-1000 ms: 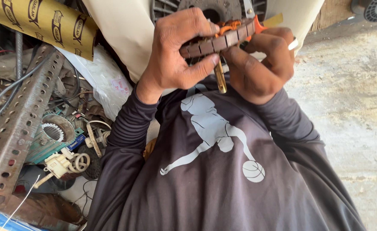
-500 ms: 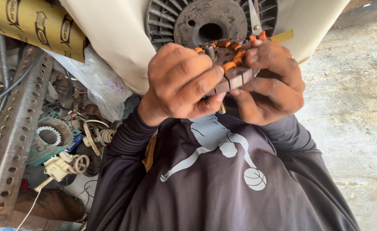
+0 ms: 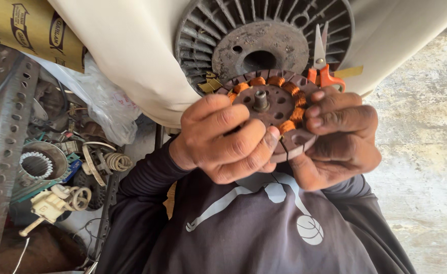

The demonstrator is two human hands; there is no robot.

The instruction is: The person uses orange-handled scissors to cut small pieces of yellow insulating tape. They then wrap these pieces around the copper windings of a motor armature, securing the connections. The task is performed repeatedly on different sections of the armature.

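Observation:
Both my hands hold a round dark motor stator (image 3: 273, 109) with copper-orange windings and a short central shaft, its flat face turned toward me. My left hand (image 3: 221, 139) grips its left and lower edge, thumb across the rim. My right hand (image 3: 337, 137) clasps the right edge, fingers over the windings. Just behind the stator lies a grey finned round motor housing (image 3: 264, 38) set in a cream-coloured fan body (image 3: 132, 56). Orange-handled scissors (image 3: 324, 71) stand behind my right fingers.
At the left is a perforated metal angle bar (image 3: 0, 147), a second stator ring (image 3: 36, 165), a white electrical part (image 3: 51, 203), coiled wire (image 3: 116, 161) and a plastic bag (image 3: 101, 109). A yellow cardboard box (image 3: 25, 25) sits top left. Concrete floor (image 3: 426, 167) lies to the right.
The stator has turned from edge-on to face-on toward me, and both hands have come lower and closer in view. The finned housing behind has come fully into sight.

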